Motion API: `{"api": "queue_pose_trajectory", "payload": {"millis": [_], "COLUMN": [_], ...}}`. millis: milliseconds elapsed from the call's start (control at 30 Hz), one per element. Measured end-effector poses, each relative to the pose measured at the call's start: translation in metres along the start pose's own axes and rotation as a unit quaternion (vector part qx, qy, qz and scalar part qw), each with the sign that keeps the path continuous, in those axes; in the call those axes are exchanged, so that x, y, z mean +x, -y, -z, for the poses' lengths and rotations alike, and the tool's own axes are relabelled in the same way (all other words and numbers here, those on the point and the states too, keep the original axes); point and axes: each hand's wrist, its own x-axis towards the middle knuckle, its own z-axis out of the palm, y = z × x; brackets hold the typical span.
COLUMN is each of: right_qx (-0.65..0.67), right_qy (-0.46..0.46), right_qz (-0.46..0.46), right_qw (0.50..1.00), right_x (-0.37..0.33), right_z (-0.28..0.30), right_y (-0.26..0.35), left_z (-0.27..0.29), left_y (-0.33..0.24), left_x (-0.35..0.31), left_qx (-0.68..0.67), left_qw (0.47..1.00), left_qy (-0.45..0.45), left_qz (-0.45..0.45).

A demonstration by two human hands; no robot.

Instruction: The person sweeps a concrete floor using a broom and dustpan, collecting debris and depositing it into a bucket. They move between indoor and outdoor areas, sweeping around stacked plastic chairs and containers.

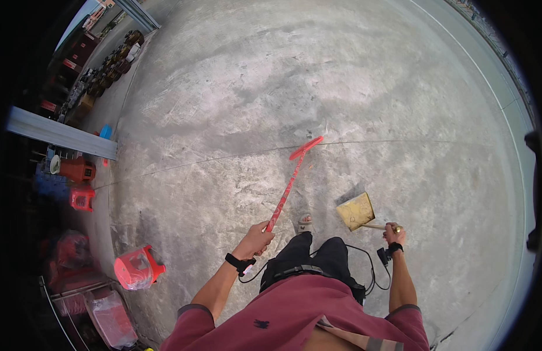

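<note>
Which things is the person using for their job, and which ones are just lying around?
Used for the job:
- long red broom, held in the left hand
- yellow box-shaped dustpan, its handle in the right hand

Just lying around:
- red plastic stool with clear wrapping
- smaller red plastic stool, farther off

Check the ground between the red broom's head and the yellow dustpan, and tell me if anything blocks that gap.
Nothing visible stands between the broom head and the yellow dustpan in the right hand; only concrete floor shows there. The sandalled foot is left of the dustpan, outside that gap.
</note>
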Motion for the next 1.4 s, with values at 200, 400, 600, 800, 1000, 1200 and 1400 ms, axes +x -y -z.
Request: {"api": "queue_pose_trajectory", "payload": {"millis": [200,400,600,800,1000,1200,1400], "right_qx": [-0.152,-0.246,-0.289,-0.254,-0.245,-0.204,-0.177], "right_qy": [0.075,0.125,0.154,0.175,0.148,0.176,0.188], "right_qz": [0.123,0.202,0.205,0.192,0.175,0.146,0.144], "right_qw": [0.978,0.94,0.922,0.932,0.942,0.952,0.955], "right_x": [0.086,0.157,0.206,0.223,0.24,0.254,0.253], "right_z": [-0.046,-0.104,-0.141,-0.122,-0.107,-0.099,-0.107], "right_y": [0.093,0.17,0.203,0.211,0.2,0.194,0.195], "left_z": [-0.003,-0.073,-0.128,-0.148,-0.148,-0.152,-0.176], "left_y": [0.0,-0.006,-0.036,-0.059,-0.06,-0.051,-0.053], "left_x": [0.034,0.037,0.003,-0.018,0.05,0.172,0.109], "left_qx": [0.013,0.001,-0.034,-0.076,0.046,0.246,0.187], "left_qw": [0.996,0.996,0.997,0.992,0.993,0.936,0.98], "left_qy": [-0.086,-0.085,0.02,-0.018,-0.099,-0.221,-0.069], "left_qz": [-0.024,0.013,0.066,0.097,-0.033,-0.121,-0.019]}}
